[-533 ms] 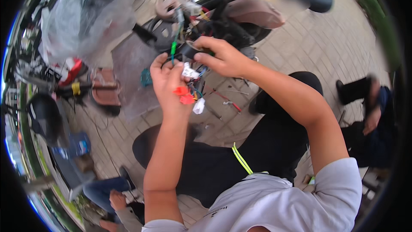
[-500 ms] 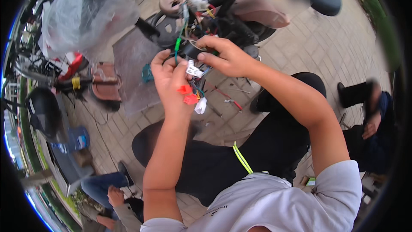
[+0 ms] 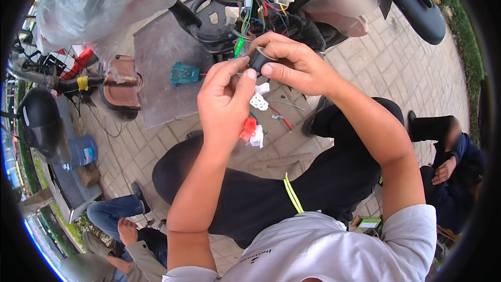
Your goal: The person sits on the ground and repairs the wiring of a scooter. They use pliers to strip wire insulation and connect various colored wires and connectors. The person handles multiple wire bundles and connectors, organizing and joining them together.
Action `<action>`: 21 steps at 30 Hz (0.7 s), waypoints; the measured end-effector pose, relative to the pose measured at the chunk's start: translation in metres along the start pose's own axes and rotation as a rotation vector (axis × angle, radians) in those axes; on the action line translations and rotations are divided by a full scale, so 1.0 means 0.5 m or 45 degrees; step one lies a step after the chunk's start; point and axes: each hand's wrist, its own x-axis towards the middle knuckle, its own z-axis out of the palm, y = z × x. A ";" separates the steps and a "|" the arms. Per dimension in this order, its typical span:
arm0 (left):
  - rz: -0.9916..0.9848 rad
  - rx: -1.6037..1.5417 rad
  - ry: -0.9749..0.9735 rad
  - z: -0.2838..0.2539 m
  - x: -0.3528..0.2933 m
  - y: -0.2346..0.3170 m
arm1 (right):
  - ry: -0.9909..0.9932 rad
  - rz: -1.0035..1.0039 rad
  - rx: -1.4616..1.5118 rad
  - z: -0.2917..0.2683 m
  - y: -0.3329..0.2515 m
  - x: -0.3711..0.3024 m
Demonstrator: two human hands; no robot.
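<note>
the left hand (image 3: 225, 99) has its thumb and forefinger drawn close together, pinching the near edge of a small black part (image 3: 258, 60); the other fingers curl loosely behind. the right hand (image 3: 295, 65) meets it from three o'clock, thumb and forefinger pressed onto the same black part, the remaining fingers arched over the top. the part sits between the two hands just above centre, mostly covered by fingertips, so its shape is hard to make out.

below the left hand's palm, at six o'clock of it, hang a white connector (image 3: 259, 101) and a red connector (image 3: 249, 127) with another white piece just beside; whether any finger holds them i cannot tell. at twelve o'clock of the hands a bundle of coloured wires (image 3: 255, 8) spills from the open body of a scooter (image 3: 292, 5), with a green connector (image 3: 239, 48) touching close to the left forefinger.

at nine o'clock a teal tool (image 3: 185, 73) lies on a grey sheet (image 3: 156, 68) on the paved ground (image 3: 417, 73). further at nine o'clock a brown sandal (image 3: 121, 84) and a black helmet (image 3: 37, 122); at eleven o'clock a clear plastic bag (image 3: 99, 0). another person (image 3: 449, 162) sits at four o'clock, cut off by the rim, and a bare foot (image 3: 125, 230) shows at seven o'clock. the person's own dark trousers (image 3: 292, 183) fill the space under the forearms.
</note>
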 end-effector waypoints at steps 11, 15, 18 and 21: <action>0.122 0.485 -0.050 -0.010 0.017 0.019 | -0.044 -0.041 -0.379 0.005 -0.004 0.011; 0.252 0.670 -0.010 -0.004 0.017 0.015 | -0.087 0.010 -0.387 0.002 -0.016 0.012; 0.338 0.734 0.013 0.003 0.020 0.006 | -0.132 0.045 -0.281 -0.006 -0.013 0.010; 0.340 0.779 0.010 -0.002 0.020 0.008 | -0.171 0.154 -0.066 -0.011 -0.025 0.014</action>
